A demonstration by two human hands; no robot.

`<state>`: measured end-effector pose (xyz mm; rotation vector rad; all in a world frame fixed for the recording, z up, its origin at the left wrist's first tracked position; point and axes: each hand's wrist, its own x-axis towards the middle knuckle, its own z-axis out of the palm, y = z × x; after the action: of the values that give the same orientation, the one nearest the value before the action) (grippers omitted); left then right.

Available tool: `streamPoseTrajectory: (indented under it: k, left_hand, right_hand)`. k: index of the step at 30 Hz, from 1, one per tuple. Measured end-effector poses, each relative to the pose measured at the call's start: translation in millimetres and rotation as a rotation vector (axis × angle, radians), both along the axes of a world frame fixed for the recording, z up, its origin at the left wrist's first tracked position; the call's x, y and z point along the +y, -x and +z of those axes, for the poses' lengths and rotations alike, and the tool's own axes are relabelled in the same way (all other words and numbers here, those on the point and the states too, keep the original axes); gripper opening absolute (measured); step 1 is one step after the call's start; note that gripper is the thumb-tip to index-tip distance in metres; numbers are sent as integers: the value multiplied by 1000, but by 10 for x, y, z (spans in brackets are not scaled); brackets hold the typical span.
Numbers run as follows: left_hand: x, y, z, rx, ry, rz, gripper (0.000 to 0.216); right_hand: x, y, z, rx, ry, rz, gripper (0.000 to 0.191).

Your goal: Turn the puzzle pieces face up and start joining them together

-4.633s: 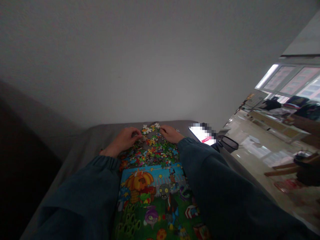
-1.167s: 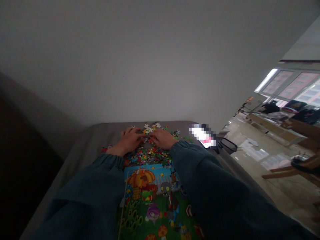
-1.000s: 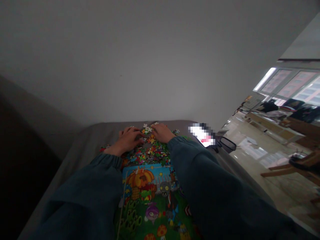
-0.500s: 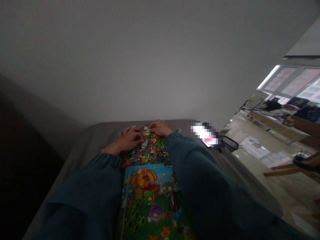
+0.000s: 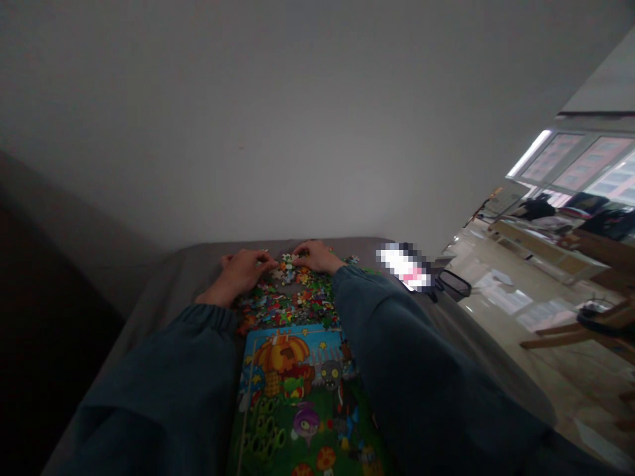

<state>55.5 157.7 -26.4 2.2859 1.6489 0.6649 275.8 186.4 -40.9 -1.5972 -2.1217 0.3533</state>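
Loose jigsaw pieces [image 5: 307, 301], small and many-coloured, lie heaped on the grey cloth surface. At the far side of the heap, a small group of pale jigsaw pieces [image 5: 287, 262] sits between my two hands. My left hand [image 5: 245, 268] is closed in a pinch at its left side; the jigsaw piece in its fingertips is mostly hidden. From the right, my right hand [image 5: 316, 256] has thumb and fingers pinched at the edge of the group, on a jigsaw piece. Nearer to me lies a colourful cartoon picture board [image 5: 292, 396], with a pumpkin and a zombie.
A phone with a bright, blurred screen [image 5: 404, 266] rests on the right side of the grey surface [image 5: 163, 291], with black-framed glasses [image 5: 454, 283] beside it. A plain wall [image 5: 297, 132] rises behind. Off to the right are a shiny floor and wooden furniture [image 5: 550, 248].
My left hand has drawn back slightly to the left, its fingers coming together in a pinch. The right hand stays beside the pale pieces, which have shifted slightly.
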Motion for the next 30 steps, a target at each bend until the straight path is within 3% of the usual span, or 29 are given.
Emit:
streamPoseTrajectory:
  k: [7,13,18,22,26,30]
  left_hand:
    - [31,43,33,-45,-40,39,29]
    - [4,6,-41,13,-64,-11,21]
    - [-3,43,-55,-34,-147,129,35]
    - [22,109,-50,-69,-172,201,40]
    - [24,146,-41,-15,-113,53,32]
    - [-30,177,-2,84,-20,-138,24]
  right_hand:
    - [8,-67,12,109,16,76,14]
    - [36,-150,16,143,67,40,25]
    - [12,-224,126,120,72,50,17]
    - [-81,-180,244,59,146,201,19]
    - [-110,-20,291,-78,64,200,33]
    - [-50,166,223,-126,-22,80,25]
